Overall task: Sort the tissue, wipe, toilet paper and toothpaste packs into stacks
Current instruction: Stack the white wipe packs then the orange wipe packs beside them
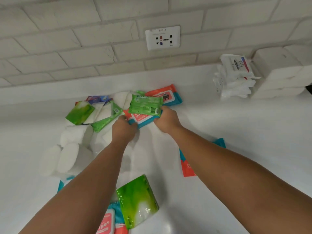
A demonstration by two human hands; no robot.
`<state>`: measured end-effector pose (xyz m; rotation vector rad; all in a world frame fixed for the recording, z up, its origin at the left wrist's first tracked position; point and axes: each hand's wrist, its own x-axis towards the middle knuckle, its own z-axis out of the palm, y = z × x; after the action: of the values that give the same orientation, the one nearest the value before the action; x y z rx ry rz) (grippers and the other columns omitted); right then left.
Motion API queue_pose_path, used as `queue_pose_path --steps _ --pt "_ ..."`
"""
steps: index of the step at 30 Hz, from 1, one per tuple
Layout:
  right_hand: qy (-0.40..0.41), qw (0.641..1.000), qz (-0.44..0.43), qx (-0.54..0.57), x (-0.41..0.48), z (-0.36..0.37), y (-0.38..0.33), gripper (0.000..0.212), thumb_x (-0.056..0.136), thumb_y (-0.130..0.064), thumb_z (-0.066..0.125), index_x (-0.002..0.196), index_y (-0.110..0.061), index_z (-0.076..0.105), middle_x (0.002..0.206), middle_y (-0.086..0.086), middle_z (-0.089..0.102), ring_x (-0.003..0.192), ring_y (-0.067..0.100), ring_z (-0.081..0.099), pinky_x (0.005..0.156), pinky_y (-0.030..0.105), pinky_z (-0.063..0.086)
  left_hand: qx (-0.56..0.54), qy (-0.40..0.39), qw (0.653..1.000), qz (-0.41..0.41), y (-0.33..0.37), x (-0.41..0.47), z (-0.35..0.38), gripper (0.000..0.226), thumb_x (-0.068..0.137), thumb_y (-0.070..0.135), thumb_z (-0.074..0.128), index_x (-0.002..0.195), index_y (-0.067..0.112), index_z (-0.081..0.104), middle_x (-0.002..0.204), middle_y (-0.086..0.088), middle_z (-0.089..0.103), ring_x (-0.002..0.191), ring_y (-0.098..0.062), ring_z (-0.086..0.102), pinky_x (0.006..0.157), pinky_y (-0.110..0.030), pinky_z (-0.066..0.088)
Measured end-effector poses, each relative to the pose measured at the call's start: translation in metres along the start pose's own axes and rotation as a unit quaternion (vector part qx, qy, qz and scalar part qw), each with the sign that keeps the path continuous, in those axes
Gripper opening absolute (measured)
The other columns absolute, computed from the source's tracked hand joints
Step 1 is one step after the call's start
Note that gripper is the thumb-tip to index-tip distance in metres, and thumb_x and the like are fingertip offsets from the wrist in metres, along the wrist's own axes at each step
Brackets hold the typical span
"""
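On the white counter (236, 125) lies a mixed heap of packs. My left hand (124, 128) and my right hand (166, 120) both grip the near edge of an orange-and-teal wipes pack (143, 119), one at each end. A small green wipes pack (145, 105) lies on top of it. Behind sits another orange-and-teal pack (168, 95). Left of my hands lie a green tissue pack (80, 113), a slim green pack (106, 120), a blue toothpaste box (97, 99) and white toilet rolls (67, 154).
At the back right stand a stack of white tissue packs (234, 76) and a stack of white packs (285, 73) against the brick wall. Nearer me lie a green tissue pack (137, 200), orange wipes packs (105, 222) and another (187, 164) under my right forearm. A socket (163, 38) is on the wall.
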<state>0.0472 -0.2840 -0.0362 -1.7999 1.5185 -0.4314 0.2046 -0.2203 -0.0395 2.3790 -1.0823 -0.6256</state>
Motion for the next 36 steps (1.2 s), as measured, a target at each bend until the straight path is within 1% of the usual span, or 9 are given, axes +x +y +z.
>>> queue_pose_path --steps 4,10,14,17,22,25,30,34,36 --pt "-0.006 1.000 0.007 0.011 0.011 0.011 -0.008 0.037 0.087 -0.018 0.066 0.121 -0.013 0.055 0.117 0.010 0.066 0.107 0.033 0.062 0.091 0.043 0.053 -0.146 -0.022 0.987 -0.066 0.006 0.016 -0.001 0.040 0.087 0.028 0.072 0.120 0.012 0.058 0.110 -0.006 0.067 0.096 -0.025 0.065 0.082 -0.034 0.055" --pt "-0.055 0.997 0.001 0.062 0.004 0.015 -0.010 0.037 0.093 -0.019 0.065 0.129 -0.012 0.057 0.126 0.010 0.061 0.112 0.026 0.059 0.089 0.031 0.050 -0.258 -0.034 0.953 -0.158 0.003 0.018 -0.003 0.032 0.087 0.034 0.077 0.080 0.009 0.057 0.082 -0.010 0.064 0.065 -0.020 0.059 0.061 -0.032 0.051" --pt "-0.070 0.994 0.008 0.087 -0.009 0.016 -0.008 0.034 0.093 -0.024 0.065 0.124 -0.015 0.059 0.127 0.008 0.060 0.111 0.024 0.059 0.090 0.031 0.050 -0.373 -0.053 0.905 -0.200 0.000 0.007 -0.010 0.027 0.085 0.023 0.080 0.088 0.006 0.060 0.097 -0.016 0.069 0.078 -0.026 0.070 0.075 -0.041 0.063" --pt "-0.085 0.994 -0.005 0.067 -0.020 0.013 -0.007 0.039 0.091 -0.031 0.067 0.126 -0.016 0.059 0.128 0.007 0.061 0.115 0.023 0.058 0.089 0.029 0.048 -0.447 -0.071 0.868 -0.205 -0.005 -0.009 -0.016 0.018 0.089 0.010 0.074 0.100 0.002 0.063 0.099 -0.017 0.071 0.084 -0.029 0.072 0.072 -0.045 0.063" --pt "-0.107 0.992 -0.063 0.000 -0.034 0.003 -0.004 0.054 0.080 -0.045 0.076 0.125 -0.018 0.063 0.122 0.007 0.066 0.111 0.027 0.060 0.095 0.041 0.051 -0.406 -0.071 0.892 -0.185 -0.020 -0.048 -0.023 0.013 0.089 0.008 0.074 0.098 0.005 0.066 0.096 -0.012 0.074 0.078 -0.024 0.073 0.061 -0.034 0.062" --pt "-0.143 0.987 -0.076 -0.020 -0.041 -0.004 -0.002 0.072 0.070 -0.056 0.078 0.131 -0.024 0.059 0.125 0.002 0.066 0.111 0.024 0.061 0.096 0.045 0.052 -0.377 -0.087 0.910 -0.148 -0.022 -0.067 -0.025 0.020 0.085 0.010 0.079 0.101 0.005 0.070 0.099 -0.013 0.076 0.085 -0.028 0.075 0.069 -0.037 0.063" --pt "-0.237 0.965 -0.095 0.061 -0.057 -0.031 0.002 0.039 0.081 -0.031 0.081 0.116 -0.021 0.066 0.106 -0.003 0.073 0.088 0.011 0.073 0.082 0.036 0.061 -0.365 -0.089 0.925 -0.064 -0.001 -0.089 -0.031 0.035 0.079 0.019 0.085 0.104 0.004 0.066 0.094 -0.011 0.077 0.081 -0.026 0.076 0.068 -0.036 0.063" --pt "-0.248 0.962 -0.082 0.085 -0.072 -0.063 0.011 0.035 0.082 -0.029 0.080 0.112 -0.024 0.063 0.104 -0.006 0.072 0.084 0.010 0.074 0.074 0.029 0.061 -0.339 -0.142 0.930 0.019 0.021 -0.104 -0.030 0.029 0.089 0.035 0.074 0.098 0.009 0.064 0.089 -0.008 0.077 0.080 -0.022 0.076 0.069 -0.037 0.062" --pt "-0.255 0.959 -0.071 0.103 -0.080 -0.078 0.018 0.037 0.081 -0.030 0.081 0.113 -0.023 0.063 0.105 -0.005 0.074 0.084 0.012 0.075 0.077 0.035 0.062 -0.321 -0.173 0.930 0.050 0.033 -0.110 -0.027 0.022 0.093 0.034 0.069 0.092 0.012 0.064 0.085 -0.006 0.076 0.074 -0.018 0.074 0.064 -0.033 0.060"
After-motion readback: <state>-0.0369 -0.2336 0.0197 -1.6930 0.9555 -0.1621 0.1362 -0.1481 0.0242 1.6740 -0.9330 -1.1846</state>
